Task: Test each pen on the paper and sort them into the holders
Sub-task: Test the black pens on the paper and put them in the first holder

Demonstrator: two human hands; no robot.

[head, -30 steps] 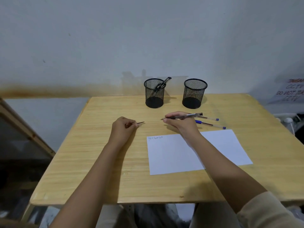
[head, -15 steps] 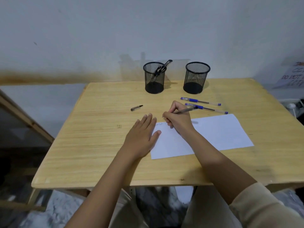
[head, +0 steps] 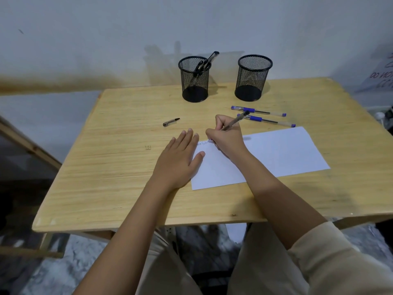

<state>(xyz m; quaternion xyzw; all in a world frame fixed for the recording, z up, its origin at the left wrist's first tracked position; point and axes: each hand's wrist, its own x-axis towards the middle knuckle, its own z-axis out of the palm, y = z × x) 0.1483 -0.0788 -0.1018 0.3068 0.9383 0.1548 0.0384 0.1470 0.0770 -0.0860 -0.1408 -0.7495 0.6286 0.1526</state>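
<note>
My right hand [head: 227, 139] grips a dark pen [head: 235, 122], its tip hidden by my fingers at the top left corner of the white paper [head: 282, 152], beside some scribbles. My left hand [head: 180, 160] lies flat, fingers spread, its thumb on the paper's left edge. The pen's black cap [head: 171, 122] lies on the table to the left. Two blue pens [head: 258, 110] [head: 268, 120] lie behind the paper. At the back stand two black mesh holders: the left holder [head: 194, 78] has pens in it, the right holder [head: 252, 77] looks empty.
The wooden table [head: 119, 167] stands against a white wall. A wooden frame [head: 27, 145] slants at the left. A sign with writing [head: 380, 75] leans at the far right. My legs and a marbled floor show below the front edge.
My left hand has let go of the cap, leaving it on the table, and has come down flat by the paper. My right hand has brought the pen down to the paper's corner.
</note>
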